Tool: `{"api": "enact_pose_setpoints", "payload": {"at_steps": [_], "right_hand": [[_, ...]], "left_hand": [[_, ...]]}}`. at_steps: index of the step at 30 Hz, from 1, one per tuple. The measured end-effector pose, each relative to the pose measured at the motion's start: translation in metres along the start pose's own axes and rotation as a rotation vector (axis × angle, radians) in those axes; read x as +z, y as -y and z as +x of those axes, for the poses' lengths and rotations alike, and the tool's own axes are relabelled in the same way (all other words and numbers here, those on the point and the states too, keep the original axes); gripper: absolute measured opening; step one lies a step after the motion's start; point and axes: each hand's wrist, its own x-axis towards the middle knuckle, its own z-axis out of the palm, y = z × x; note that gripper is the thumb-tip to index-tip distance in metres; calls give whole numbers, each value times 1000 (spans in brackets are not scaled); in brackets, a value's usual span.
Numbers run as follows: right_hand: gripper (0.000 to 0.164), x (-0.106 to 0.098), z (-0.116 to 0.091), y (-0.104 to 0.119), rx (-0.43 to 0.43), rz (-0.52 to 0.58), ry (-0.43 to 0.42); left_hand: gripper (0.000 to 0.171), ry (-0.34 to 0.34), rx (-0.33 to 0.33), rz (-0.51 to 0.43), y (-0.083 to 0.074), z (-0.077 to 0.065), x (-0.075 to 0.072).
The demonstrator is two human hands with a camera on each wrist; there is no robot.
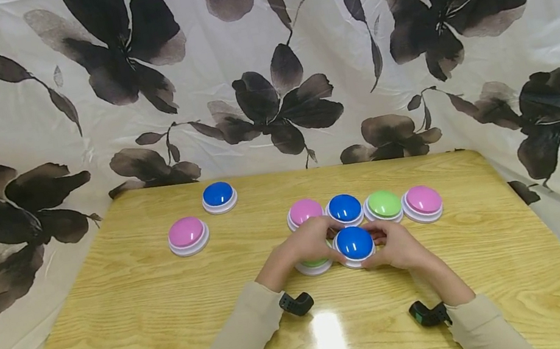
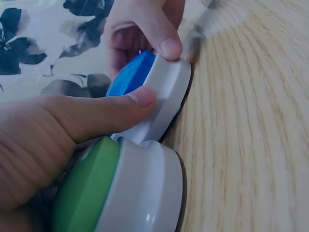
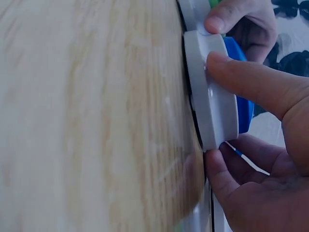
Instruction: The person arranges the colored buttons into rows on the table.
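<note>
Both hands are at a blue dome button with a white round base (image 1: 355,243), resting on or just at the wooden table. The left hand (image 1: 316,240) grips its left side, thumb on the white rim in the left wrist view. From the right, the right hand (image 1: 396,246) holds the same base between thumb and fingers. A green button (image 2: 87,193) sits against the blue one's left side, partly hidden under the left hand in the head view. Just behind stand a pink button (image 1: 305,211) and another blue button (image 1: 344,207), both partly covered by the left hand.
The back row continues rightward with a green button (image 1: 384,204) and a pink button (image 1: 424,200). Apart on the left are a pink button (image 1: 186,232) and a blue button (image 1: 218,194). A floral cloth (image 1: 215,55) hangs behind the wooden table (image 1: 133,328).
</note>
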Motion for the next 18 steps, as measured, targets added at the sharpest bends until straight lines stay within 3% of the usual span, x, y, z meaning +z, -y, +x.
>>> {"api": "enact_pose_setpoints", "payload": {"at_steps": [10,18], "right_hand": [[73,0,4,-4,-6,7,6],[76,1,1,2,41,-9,-12]], "left_hand": [[70,-14,0,24,-2,-2,-2],[71,-12,0,27,0,-2,-1]]}}
